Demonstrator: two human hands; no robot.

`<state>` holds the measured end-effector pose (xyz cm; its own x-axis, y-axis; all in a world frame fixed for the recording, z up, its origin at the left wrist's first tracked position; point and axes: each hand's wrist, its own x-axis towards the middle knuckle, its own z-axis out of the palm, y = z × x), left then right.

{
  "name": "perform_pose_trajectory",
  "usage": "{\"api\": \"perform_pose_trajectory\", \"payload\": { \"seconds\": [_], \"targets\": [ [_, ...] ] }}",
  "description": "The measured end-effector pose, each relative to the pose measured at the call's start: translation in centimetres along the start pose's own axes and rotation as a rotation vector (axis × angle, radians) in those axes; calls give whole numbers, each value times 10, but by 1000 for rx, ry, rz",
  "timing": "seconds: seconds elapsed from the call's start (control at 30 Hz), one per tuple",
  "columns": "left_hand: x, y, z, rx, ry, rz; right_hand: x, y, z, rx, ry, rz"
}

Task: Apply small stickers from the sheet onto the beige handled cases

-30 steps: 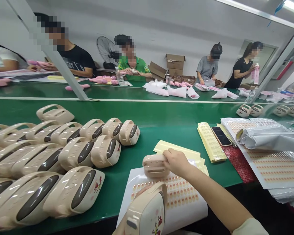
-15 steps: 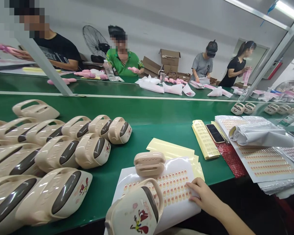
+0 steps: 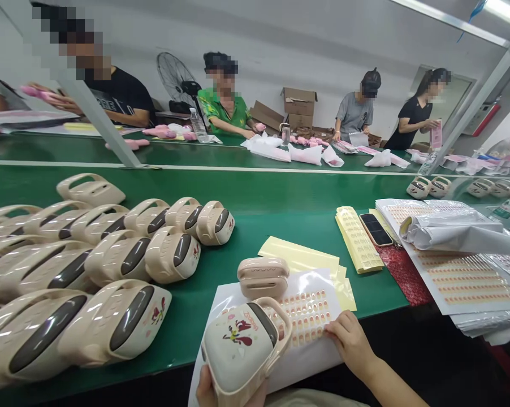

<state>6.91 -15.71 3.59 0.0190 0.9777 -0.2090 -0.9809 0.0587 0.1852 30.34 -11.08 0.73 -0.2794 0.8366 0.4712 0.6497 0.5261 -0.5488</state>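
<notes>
- Beige casing (image 3: 242,350), cartoon print uppermost, was held from beneath in the left hand (image 3: 215,390) at 6 o'clock of the view; against half a second earlier it had been turned further up, so the printed face was shown more fully.
- Right hand (image 3: 350,342) was laid fingertips-down on the sticker sheet (image 3: 306,316) at about 5 o'clock, at the right edge of the orange sticker rows; whether a sticker was pinched could not be told. One second earlier this hand had been closed on the second casing (image 3: 262,277); that casing was now released and stood alone on the sheet at 12 o'clock of the held one.
- By this change, work was judged to have passed from setting a casing down to picking a sticker for the held one.
- Stock of finished casings (image 3: 111,265) was ranked at 9 o'clock on the green belt (image 3: 280,209).
- Yellow backing sheets (image 3: 299,257) and a phone (image 3: 375,229) were noted at 1 to 2 o'clock.
- Other people were seated across the belt at 12 o'clock.
</notes>
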Motion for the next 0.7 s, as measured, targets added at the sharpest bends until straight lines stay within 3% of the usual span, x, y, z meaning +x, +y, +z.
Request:
{"api": "perform_pose_trajectory", "payload": {
  "seconds": [0.17,0.27,0.4,0.7],
  "targets": [
    [3,-13,14,11,-77,62,22,-47,-7,680,53,519],
    [5,-20,11,-5,-121,94,34,-85,5,982,63,571],
    [2,-25,11,-127,-93,70,41,-111,25,992,74,586],
    [0,-26,18,-158,-136,96,43,-110,35,835,59,550]
  ]
}}
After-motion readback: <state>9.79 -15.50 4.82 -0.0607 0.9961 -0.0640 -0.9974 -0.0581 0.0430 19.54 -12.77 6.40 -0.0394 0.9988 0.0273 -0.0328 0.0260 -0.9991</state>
